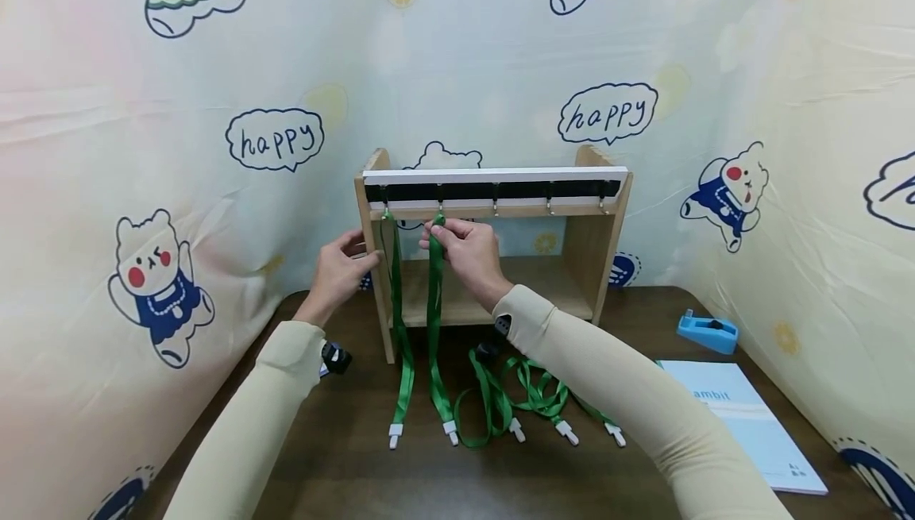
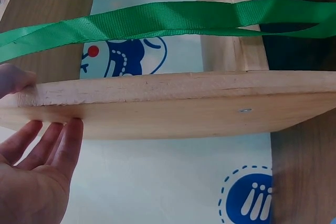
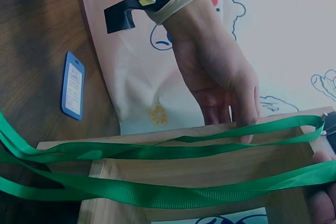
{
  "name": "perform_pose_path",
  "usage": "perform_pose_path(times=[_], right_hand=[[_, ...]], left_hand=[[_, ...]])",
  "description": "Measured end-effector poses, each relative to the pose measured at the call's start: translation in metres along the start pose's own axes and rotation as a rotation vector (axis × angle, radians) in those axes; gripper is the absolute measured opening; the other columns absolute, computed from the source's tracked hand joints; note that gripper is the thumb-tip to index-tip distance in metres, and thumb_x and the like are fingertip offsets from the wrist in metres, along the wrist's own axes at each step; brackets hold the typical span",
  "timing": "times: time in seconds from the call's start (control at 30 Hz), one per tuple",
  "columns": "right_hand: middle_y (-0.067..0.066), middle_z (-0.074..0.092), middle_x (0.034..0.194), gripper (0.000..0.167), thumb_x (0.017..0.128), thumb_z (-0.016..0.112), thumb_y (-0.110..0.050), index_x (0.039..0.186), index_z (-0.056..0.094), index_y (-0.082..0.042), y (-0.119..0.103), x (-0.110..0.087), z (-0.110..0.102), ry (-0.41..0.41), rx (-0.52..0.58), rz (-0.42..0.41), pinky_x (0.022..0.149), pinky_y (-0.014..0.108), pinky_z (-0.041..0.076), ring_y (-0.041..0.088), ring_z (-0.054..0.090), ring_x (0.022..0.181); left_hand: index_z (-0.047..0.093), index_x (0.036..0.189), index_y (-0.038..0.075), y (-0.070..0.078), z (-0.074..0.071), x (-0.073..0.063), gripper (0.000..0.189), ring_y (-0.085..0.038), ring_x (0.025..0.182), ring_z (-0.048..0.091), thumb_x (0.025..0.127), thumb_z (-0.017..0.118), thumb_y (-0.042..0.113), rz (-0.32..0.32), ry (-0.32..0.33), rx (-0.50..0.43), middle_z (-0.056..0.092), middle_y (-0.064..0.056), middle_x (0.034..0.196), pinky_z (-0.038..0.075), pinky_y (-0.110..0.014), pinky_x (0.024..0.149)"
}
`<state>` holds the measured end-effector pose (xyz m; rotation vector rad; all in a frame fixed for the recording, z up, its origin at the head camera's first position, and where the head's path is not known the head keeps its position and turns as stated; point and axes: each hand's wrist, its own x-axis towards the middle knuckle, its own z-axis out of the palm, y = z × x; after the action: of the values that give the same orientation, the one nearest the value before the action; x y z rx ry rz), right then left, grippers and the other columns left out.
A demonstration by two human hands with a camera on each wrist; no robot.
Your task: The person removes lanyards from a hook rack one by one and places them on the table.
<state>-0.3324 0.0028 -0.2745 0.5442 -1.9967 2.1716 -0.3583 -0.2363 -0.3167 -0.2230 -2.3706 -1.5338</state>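
A small wooden rack (image 1: 610, 246) stands on the table, with a row of metal hooks along its top bar (image 1: 525, 173). My left hand (image 1: 343, 270) holds the rack's left side panel (image 2: 157, 93), thumb on one face and fingertips on the other. One green lanyard (image 1: 396, 290) hangs from the leftmost hook. My right hand (image 1: 468, 256) pinches a second green lanyard (image 1: 435, 306) near its top, just under the second hook (image 1: 440, 204); whether it sits on that hook cannot be told. Both lanyards trail down to white clips on the table.
More green lanyards (image 1: 493, 397) lie loosely looped before the rack, their white clips (image 1: 567, 432) toward me. A blue tape dispenser (image 1: 708, 333) and a pale booklet (image 1: 750, 425) lie at the right. A blue-framed card holder (image 3: 73, 85) lies left of the rack.
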Motion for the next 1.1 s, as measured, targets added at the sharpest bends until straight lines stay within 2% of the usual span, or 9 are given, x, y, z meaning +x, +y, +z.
perform_pose_path(times=[0.17,0.37,0.57,0.73,1.1], right_hand=[[0.015,0.078,0.11,0.026,0.097,0.067,-0.016,0.116,0.074,-0.002,-0.005,-0.002,0.004,-0.033,0.018,-0.017,0.092,0.033,0.061,0.018,0.079,0.092],[0.016,0.077,0.11,0.023,0.098,0.066,-0.015,0.115,0.075,-0.002,-0.003,-0.011,0.005,-0.063,0.032,-0.016,0.092,0.032,0.061,0.02,0.079,0.093],[0.014,0.077,0.113,0.025,0.098,0.065,-0.014,0.119,0.074,-0.003,-0.002,-0.023,0.004,-0.093,0.043,0.004,0.093,0.033,0.06,0.019,0.078,0.094],[0.019,0.075,0.117,0.025,0.099,0.064,-0.011,0.12,0.072,0.0,0.0,-0.032,0.002,-0.138,0.035,-0.007,0.092,0.033,0.061,0.021,0.078,0.096],[0.019,0.076,0.113,0.025,0.1,0.063,-0.011,0.117,0.072,0.004,0.014,-0.05,-0.012,-0.184,0.015,0.034,0.093,0.038,0.061,0.016,0.078,0.093]], left_hand=[[0.047,0.15,0.01,0.004,-0.001,0.003,0.062,-0.036,0.134,0.056,0.095,0.069,0.028,0.016,0.008,0.011,0.055,-0.018,0.146,0.053,-0.051,0.106],[0.048,0.15,0.01,0.002,0.003,0.0,0.062,-0.036,0.133,0.057,0.094,0.07,0.028,0.007,0.007,0.022,0.056,-0.019,0.146,0.054,-0.052,0.105],[0.048,0.149,0.01,-0.001,0.004,0.0,0.062,-0.036,0.133,0.056,0.094,0.071,0.027,0.0,0.004,0.019,0.056,-0.018,0.145,0.054,-0.051,0.105],[0.048,0.149,0.01,0.0,0.002,0.002,0.063,-0.036,0.134,0.056,0.094,0.07,0.029,0.007,0.002,0.021,0.055,-0.018,0.146,0.053,-0.052,0.107],[0.047,0.15,0.01,0.001,-0.001,0.0,0.062,-0.037,0.133,0.057,0.094,0.07,0.026,0.007,-0.002,0.017,0.055,-0.019,0.145,0.053,-0.052,0.106]])
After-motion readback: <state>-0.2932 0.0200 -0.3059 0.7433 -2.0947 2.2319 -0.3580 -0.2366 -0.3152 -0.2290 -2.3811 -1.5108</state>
